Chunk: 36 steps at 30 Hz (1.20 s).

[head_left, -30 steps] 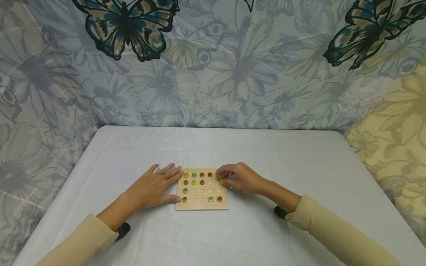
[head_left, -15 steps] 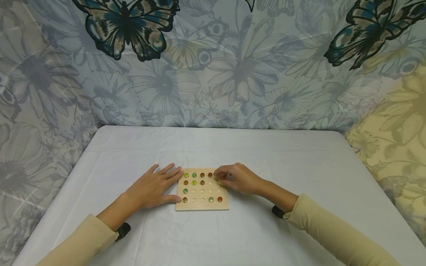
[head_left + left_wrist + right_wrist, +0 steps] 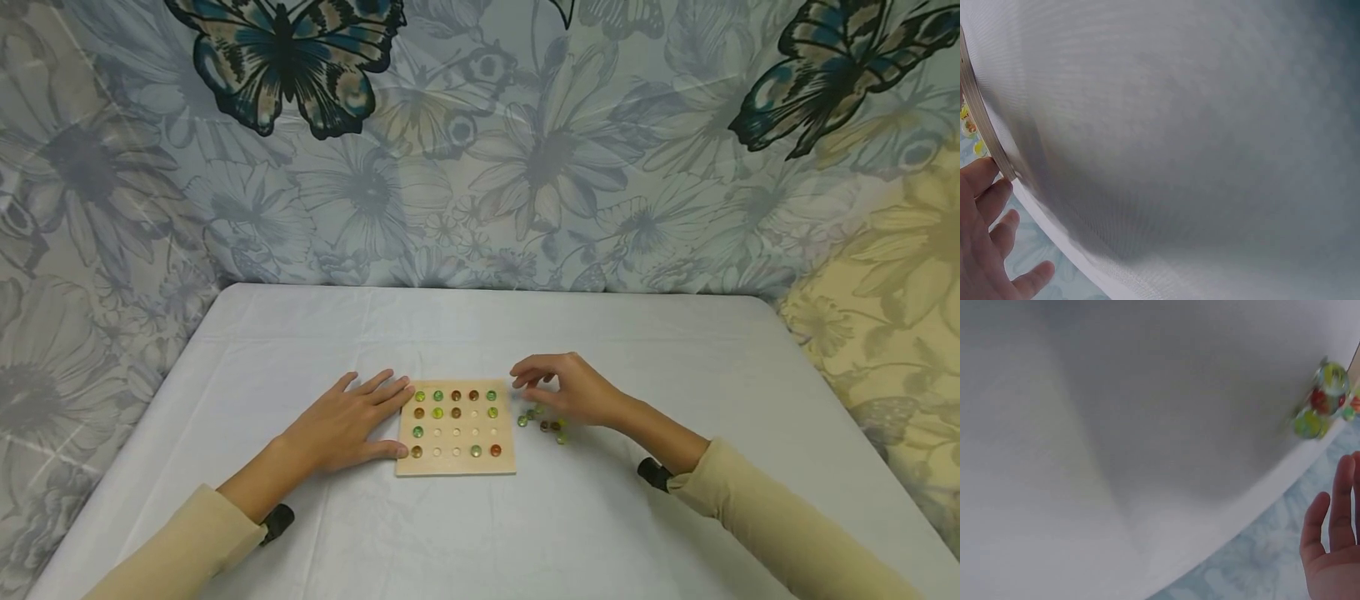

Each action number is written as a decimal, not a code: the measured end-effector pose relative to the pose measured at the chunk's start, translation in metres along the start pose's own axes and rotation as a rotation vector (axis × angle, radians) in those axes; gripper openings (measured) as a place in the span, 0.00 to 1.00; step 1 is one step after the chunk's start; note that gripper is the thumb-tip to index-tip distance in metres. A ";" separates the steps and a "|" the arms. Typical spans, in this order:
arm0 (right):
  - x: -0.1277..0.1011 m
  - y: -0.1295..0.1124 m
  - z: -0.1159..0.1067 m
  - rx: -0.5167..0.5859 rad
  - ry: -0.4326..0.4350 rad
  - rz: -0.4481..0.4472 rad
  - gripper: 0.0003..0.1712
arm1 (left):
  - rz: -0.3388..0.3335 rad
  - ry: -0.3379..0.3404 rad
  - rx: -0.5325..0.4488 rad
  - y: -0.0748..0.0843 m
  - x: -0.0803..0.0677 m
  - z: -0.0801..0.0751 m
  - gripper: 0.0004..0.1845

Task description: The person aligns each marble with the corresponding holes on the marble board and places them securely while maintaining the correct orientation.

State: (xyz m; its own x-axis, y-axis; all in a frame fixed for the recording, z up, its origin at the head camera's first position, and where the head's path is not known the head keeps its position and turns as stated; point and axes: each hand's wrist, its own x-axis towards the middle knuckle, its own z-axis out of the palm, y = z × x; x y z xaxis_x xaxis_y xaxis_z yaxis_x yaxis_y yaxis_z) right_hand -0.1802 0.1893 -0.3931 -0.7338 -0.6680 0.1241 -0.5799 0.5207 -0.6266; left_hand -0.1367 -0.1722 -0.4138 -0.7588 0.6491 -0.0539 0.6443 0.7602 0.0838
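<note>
Wooden marble board [image 3: 456, 467] is lying flat on the white tablecloth [image 3: 600, 333], between the two hands. Nearest: beige sleeves [image 3: 180, 542] are covering the forearms, black wrist cameras [image 3: 278, 523] showing at the cuffs.

Board, near row: three seated marbles [image 3: 476, 451], two empty hollows [image 3: 437, 451] showing. Third row: one marble is sitting at the left end. Second row: one gap is showing, second from the right. Far row: all five are sitting filled.

Left hand [image 3: 341, 429] is resting with fingers spread, thumb and forefinger touching the board's left side; gripping nothing, apparently steadying.

Loose marbles [image 3: 555, 426], green, yellow-green and brown, are lying clustered just right of the board. Right hand [image 3: 573, 392] is hovering over or just beyond them (cannot tell which), fingers loosely bent, no marble showing between; reading it as released.

Step in hand, my judgement: hollows are being filled, one placement apparently not yet begun. Next move is probably calling for a fingertip pinch on one loose marble, without nudging seated ones.

Farthest: flowered backdrop [image 3: 540, 158] is hanging beyond the tablecloth, large butterflies [image 3: 283, 67] decorating it.
</note>
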 end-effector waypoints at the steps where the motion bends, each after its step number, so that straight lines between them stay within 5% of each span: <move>1: -0.002 0.002 -0.003 0.001 0.001 0.021 0.18 | 0.001 0.001 -0.001 0.000 0.000 0.000 0.46; 20: -0.047 0.031 -0.017 0.132 -0.100 0.120 0.18 | 0.003 -0.001 0.001 0.001 0.000 0.001 0.46; 36: -0.051 0.033 -0.011 0.076 -0.102 0.088 0.18 | 0.011 0.014 -0.003 0.001 -0.001 0.000 0.45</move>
State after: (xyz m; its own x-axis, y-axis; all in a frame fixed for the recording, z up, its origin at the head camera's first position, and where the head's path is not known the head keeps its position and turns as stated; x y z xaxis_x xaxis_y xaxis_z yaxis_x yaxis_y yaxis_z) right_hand -0.1654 0.2463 -0.4113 -0.7388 -0.6738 -0.0101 -0.4837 0.5406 -0.6883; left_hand -0.1353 -0.1718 -0.4137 -0.7529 0.6570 -0.0388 0.6524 0.7529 0.0870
